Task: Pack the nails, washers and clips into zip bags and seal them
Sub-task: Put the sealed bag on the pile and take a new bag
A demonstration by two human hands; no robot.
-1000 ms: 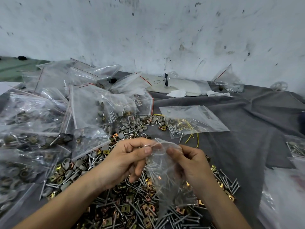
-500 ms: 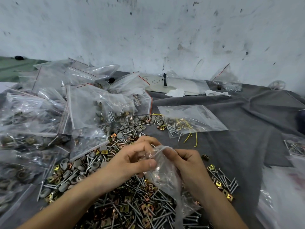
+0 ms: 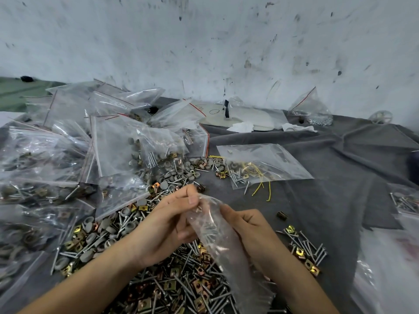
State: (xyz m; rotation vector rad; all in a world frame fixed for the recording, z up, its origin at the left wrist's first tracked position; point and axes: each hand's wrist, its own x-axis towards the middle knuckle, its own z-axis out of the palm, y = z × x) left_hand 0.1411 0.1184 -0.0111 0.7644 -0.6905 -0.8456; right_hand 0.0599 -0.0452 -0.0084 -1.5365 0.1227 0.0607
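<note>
A clear zip bag (image 3: 215,232) with a few nails inside hangs between both hands above the heap. My left hand (image 3: 167,225) pinches its top edge with thumb and forefinger. My right hand (image 3: 247,230) grips the bag's right side, fingers curled behind the plastic. Under the hands lies a loose heap of nails (image 3: 181,284) mixed with brass-coloured clips (image 3: 201,302). Grey washers (image 3: 181,173) are scattered further back and to the left.
Many filled zip bags (image 3: 74,152) are piled at the left. A flat bag with nails and yellow wire (image 3: 260,164) lies at centre right on the grey cloth (image 3: 340,177). More bags lie at the right edge (image 3: 405,200). A stained wall rises behind.
Both hands have shifted the bag slightly right and lower over the heap. The left thumb and forefinger now pinch the bag's top edge.
</note>
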